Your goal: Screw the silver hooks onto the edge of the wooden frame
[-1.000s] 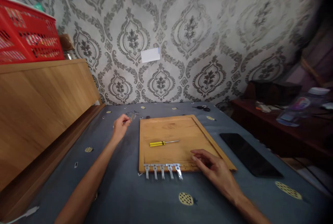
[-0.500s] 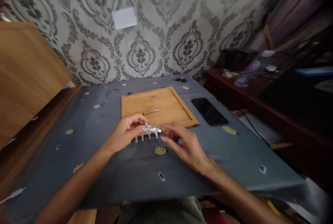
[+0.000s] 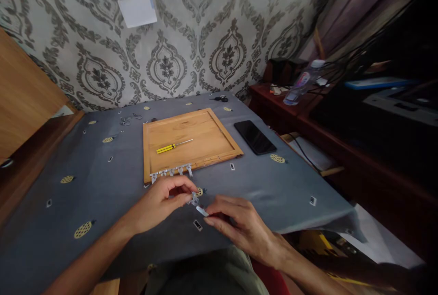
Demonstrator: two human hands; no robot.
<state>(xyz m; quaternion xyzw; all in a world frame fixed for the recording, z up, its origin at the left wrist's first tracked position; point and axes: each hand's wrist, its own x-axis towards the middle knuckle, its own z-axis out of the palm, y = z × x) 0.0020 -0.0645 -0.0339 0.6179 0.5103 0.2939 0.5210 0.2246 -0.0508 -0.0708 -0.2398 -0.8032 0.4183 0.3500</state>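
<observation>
Pinching one small silver metal bracket point(image 3: 197, 204) between their fingertips, the left hand point(image 3: 160, 203) and right hand point(image 3: 239, 227) hover just over the grey dotted tablecloth point(image 3: 102, 185). Five similar brackets point(image 3: 171, 172) line the near rim of one shallow wooden tray point(image 3: 205, 123), which holds one yellow-handled screwdriver point(image 3: 171, 147). One black phone point(image 3: 255, 136) lies just beside the tray, below grey damask wallpaper point(image 3: 222, 34).

Head view, downward over nearby table point(image 3: 102, 181)

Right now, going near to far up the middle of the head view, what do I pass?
Right hand → metal piece at its fingertips → bracket row → screwdriver on the tray → paper on the wall.
</observation>
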